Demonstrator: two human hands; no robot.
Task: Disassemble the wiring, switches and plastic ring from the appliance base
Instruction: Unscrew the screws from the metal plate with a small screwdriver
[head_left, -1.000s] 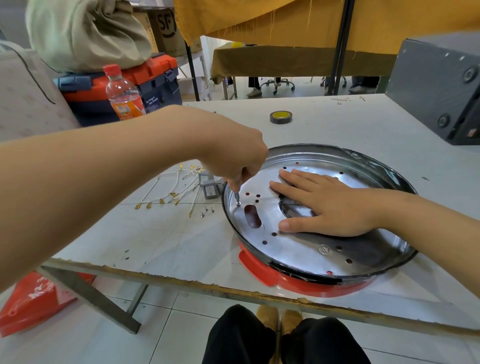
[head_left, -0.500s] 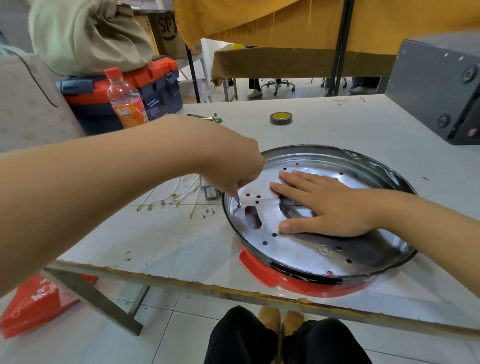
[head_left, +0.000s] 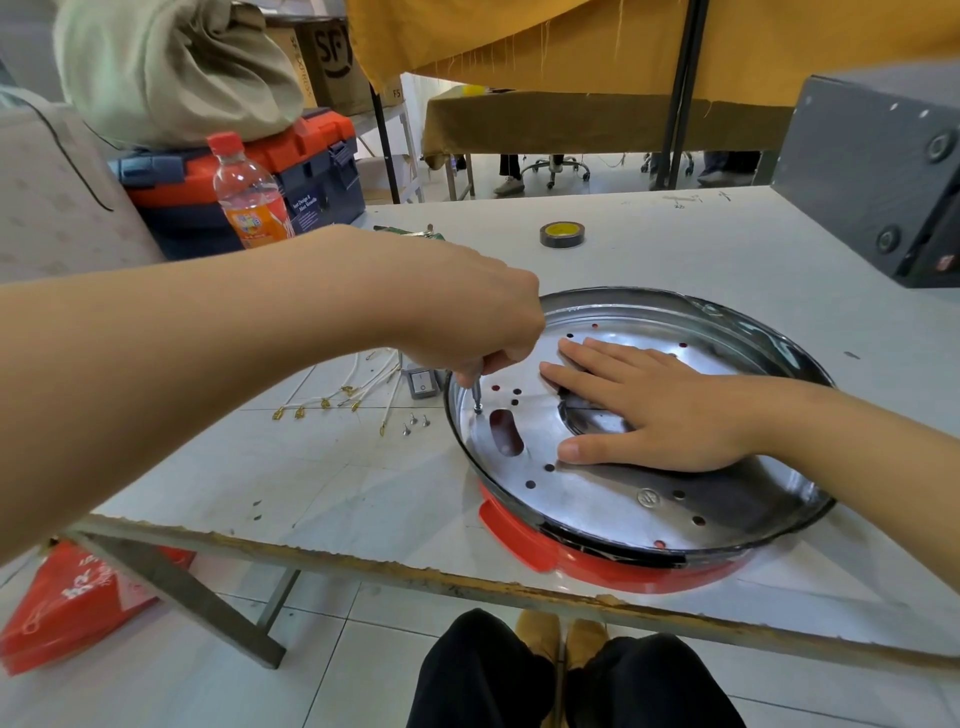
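Unscrewing the metal plate. The appliance base (head_left: 639, 566) sat near the front edge of the surface (head_left: 322, 478). My left hand (head_left: 467, 322) pinched a screwdriver (head_left: 475, 397), its tip on a screw at the plate's left rim; my right hand (head_left: 660, 410) lay spread flat, steadying the plate. I judged it best to keep the shaft upright and press down. Wires (head_left: 343, 389), a switch (head_left: 422, 383) and loose screws (head_left: 415, 422) lay just left of the base.

Workshop, worn white worktable (head_left: 675, 270) on metal frame; orange-lidded toolbox (head_left: 291, 171), tape roll (head_left: 562, 234), loose screws (head_left: 415, 423), tiled floor
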